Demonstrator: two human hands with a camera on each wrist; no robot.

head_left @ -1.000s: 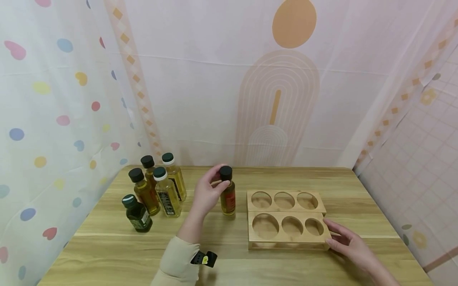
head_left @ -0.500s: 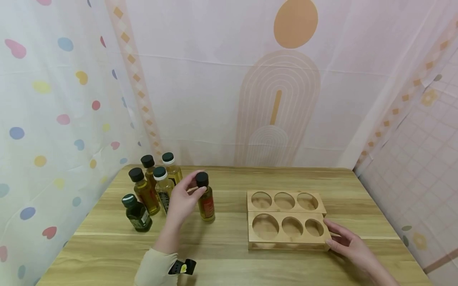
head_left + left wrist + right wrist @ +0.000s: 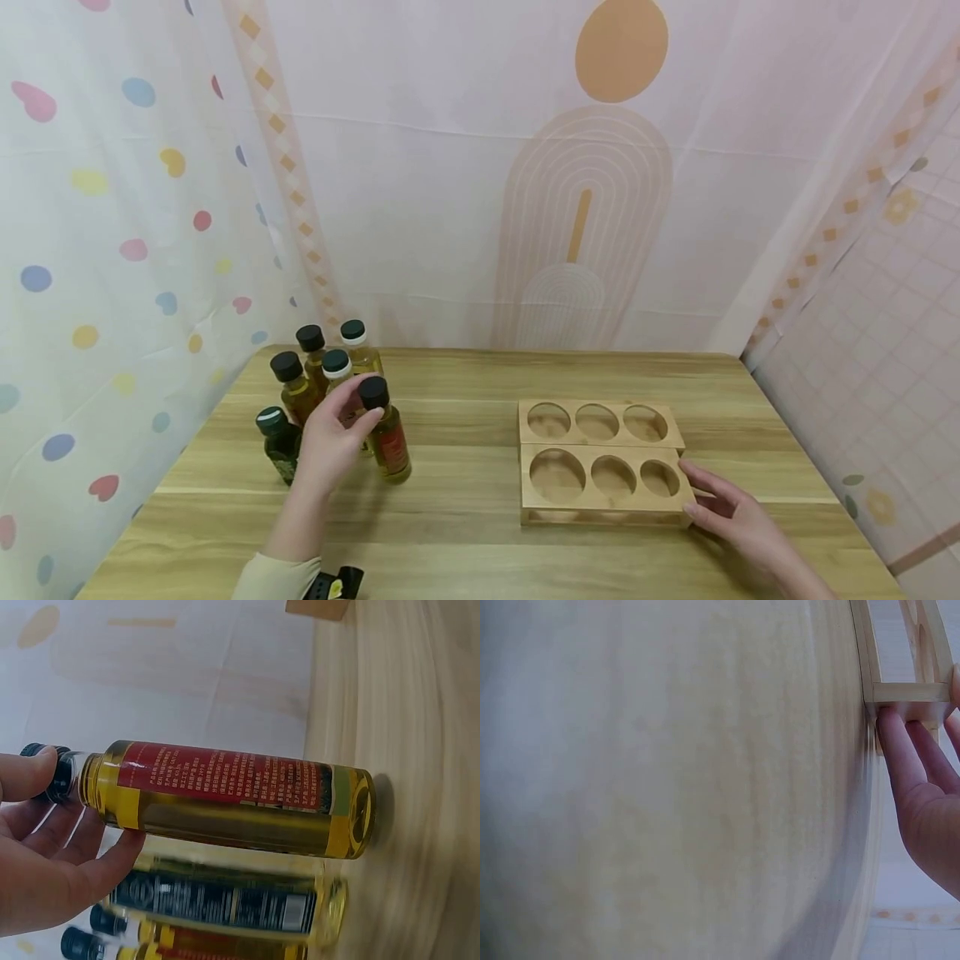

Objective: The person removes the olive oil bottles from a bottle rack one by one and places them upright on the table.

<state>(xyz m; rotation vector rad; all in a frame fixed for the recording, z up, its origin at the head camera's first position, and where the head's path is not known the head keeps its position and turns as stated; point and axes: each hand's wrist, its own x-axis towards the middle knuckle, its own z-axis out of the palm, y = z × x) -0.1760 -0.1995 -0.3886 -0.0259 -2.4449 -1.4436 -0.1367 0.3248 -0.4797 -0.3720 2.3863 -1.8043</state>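
Note:
My left hand (image 3: 330, 450) pinches a small oil bottle (image 3: 392, 446) by its black cap and neck, thumb in front and fingers behind. The bottle has a red label and golden oil. It stands slightly tilted in the head view, its base close over the table. In the left wrist view a clear bottle with a dark label (image 3: 217, 900) is right beside it. Over on the right, my right hand (image 3: 738, 521) grips the end of a two-tier bamboo bottle rack (image 3: 536, 502), thumb at the front corner. The right wrist view shows fingertips against the rack's end panel (image 3: 907, 691).
A cluster of oil bottles stands at the table's left: a dark green bottle (image 3: 281, 454), black-capped bottles (image 3: 300, 398) and green-capped clear bottles (image 3: 364, 358). My left hand partly covers them. The rack's top has several round holes. Behind the table (image 3: 465, 533) hangs a patterned curtain (image 3: 420, 208).
My left hand has carried the red-labelled bottle leftward and toward me, away from the rack to the front of the bottle cluster. The right hand and rack have stayed put.

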